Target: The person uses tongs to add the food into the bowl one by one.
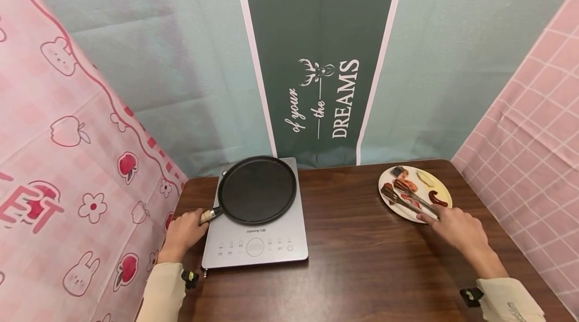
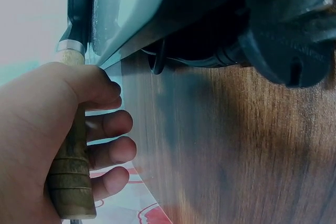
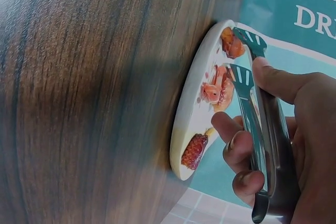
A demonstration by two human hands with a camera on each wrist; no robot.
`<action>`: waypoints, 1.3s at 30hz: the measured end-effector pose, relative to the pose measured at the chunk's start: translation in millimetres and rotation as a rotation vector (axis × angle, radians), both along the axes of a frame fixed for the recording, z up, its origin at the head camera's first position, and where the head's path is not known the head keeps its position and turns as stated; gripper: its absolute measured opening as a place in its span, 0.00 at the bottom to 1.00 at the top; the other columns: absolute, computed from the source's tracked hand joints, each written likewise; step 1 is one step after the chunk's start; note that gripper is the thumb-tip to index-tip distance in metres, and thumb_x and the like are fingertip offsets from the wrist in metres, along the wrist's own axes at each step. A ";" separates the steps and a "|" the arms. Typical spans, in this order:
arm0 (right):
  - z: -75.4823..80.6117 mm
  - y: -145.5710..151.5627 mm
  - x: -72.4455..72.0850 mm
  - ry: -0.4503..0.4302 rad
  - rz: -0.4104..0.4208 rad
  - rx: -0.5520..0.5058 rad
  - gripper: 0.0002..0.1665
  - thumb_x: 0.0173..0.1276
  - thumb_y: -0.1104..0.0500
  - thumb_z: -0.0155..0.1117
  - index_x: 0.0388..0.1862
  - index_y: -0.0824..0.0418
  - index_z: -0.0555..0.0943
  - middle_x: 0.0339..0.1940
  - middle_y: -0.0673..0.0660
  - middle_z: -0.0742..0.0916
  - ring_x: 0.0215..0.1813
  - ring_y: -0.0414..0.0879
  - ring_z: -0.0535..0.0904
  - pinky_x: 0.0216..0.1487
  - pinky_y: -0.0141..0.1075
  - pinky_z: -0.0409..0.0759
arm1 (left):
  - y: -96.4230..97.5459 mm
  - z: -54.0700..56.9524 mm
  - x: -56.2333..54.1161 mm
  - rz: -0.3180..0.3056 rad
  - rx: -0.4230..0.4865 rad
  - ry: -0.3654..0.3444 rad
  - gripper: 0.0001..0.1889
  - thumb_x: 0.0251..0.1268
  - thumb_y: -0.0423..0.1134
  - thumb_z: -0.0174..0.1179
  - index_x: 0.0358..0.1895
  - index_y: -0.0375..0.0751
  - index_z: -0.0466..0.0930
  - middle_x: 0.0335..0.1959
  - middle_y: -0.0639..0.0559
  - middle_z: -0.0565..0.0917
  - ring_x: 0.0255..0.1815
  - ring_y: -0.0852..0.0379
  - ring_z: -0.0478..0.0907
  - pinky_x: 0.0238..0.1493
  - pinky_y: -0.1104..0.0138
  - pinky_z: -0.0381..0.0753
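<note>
My left hand (image 1: 183, 234) grips the wooden handle (image 2: 73, 187) of a flat black frying pan (image 1: 258, 189), which lies over the silver induction cooker (image 1: 280, 241). At the right, my right hand (image 1: 461, 234) holds metal tongs (image 3: 273, 150), their two slotted tips spread apart over a round plate (image 3: 186, 108). On the plate lie several food pieces, among them a dark red-brown curved piece (image 1: 438, 199), a pale yellow slice (image 1: 426, 180) and an orange-pink piece (image 3: 212, 93). The tong tips overlap some of the food in the head view.
The brown wooden table (image 1: 344, 241) stretches between the cooker and the plate. A green cloth backdrop (image 1: 316, 20) hangs behind, with pink cloths (image 1: 68, 171) at both sides. A black plug (image 2: 289, 40) shows beside the cooker in the left wrist view.
</note>
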State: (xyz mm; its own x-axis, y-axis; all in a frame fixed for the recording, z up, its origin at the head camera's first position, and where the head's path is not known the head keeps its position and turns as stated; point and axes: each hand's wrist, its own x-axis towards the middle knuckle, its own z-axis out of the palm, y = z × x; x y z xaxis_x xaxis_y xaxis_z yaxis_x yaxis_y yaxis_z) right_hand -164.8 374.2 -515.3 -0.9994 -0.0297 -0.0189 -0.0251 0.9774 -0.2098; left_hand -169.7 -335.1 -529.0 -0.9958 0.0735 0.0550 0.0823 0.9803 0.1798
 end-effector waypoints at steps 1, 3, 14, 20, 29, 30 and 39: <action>0.0 -0.5 -0.3 0.003 0.000 0.001 0.43 0.77 0.30 0.58 0.67 0.66 0.79 0.46 0.84 0.85 0.39 0.83 0.83 0.29 0.66 0.75 | -0.2 -0.1 0.2 0.000 0.001 0.002 0.10 0.66 0.40 0.67 0.40 0.37 0.79 0.28 0.40 0.85 0.23 0.41 0.80 0.25 0.47 0.73; -0.3 -1.7 -1.0 0.011 0.002 0.004 0.42 0.77 0.30 0.59 0.67 0.65 0.79 0.46 0.84 0.85 0.39 0.82 0.83 0.29 0.66 0.75 | -0.3 -0.1 0.7 0.002 0.003 0.003 0.10 0.66 0.40 0.68 0.40 0.37 0.79 0.28 0.40 0.85 0.23 0.41 0.80 0.25 0.47 0.73; -1.6 -6.7 -3.8 0.057 0.011 0.018 0.35 0.73 0.40 0.67 0.64 0.66 0.82 0.44 0.83 0.85 0.35 0.81 0.82 0.27 0.65 0.74 | -0.8 -2.1 1.0 0.003 0.008 0.019 0.10 0.66 0.40 0.68 0.40 0.37 0.80 0.29 0.39 0.85 0.24 0.39 0.82 0.26 0.46 0.74; -1.3 -7.2 -4.2 0.065 0.021 0.013 0.33 0.72 0.42 0.68 0.62 0.67 0.83 0.43 0.83 0.85 0.33 0.79 0.82 0.26 0.65 0.74 | -0.8 -1.7 1.3 0.003 0.013 0.023 0.10 0.65 0.39 0.68 0.39 0.37 0.79 0.28 0.40 0.85 0.23 0.40 0.81 0.25 0.46 0.73; -3.9 -6.5 -2.3 0.081 0.028 0.005 0.31 0.74 0.41 0.68 0.61 0.64 0.82 0.40 0.82 0.86 0.30 0.77 0.82 0.26 0.64 0.74 | -1.1 -2.1 0.4 0.006 0.011 0.030 0.10 0.65 0.39 0.68 0.39 0.37 0.79 0.28 0.40 0.85 0.23 0.40 0.81 0.26 0.46 0.74; -4.2 -6.5 -1.8 0.086 0.029 0.003 0.31 0.74 0.41 0.67 0.60 0.64 0.82 0.39 0.81 0.86 0.30 0.77 0.82 0.25 0.64 0.73 | -1.1 -2.2 0.4 0.006 0.011 0.031 0.10 0.65 0.39 0.68 0.39 0.37 0.79 0.28 0.40 0.85 0.24 0.40 0.81 0.26 0.46 0.74; -5.3 -4.3 -1.1 0.067 0.019 0.000 0.34 0.76 0.38 0.64 0.63 0.64 0.80 0.40 0.82 0.86 0.31 0.77 0.82 0.25 0.63 0.73 | -1.4 -2.0 0.0 0.005 0.004 0.028 0.10 0.65 0.40 0.68 0.40 0.37 0.80 0.28 0.39 0.85 0.24 0.38 0.82 0.26 0.45 0.74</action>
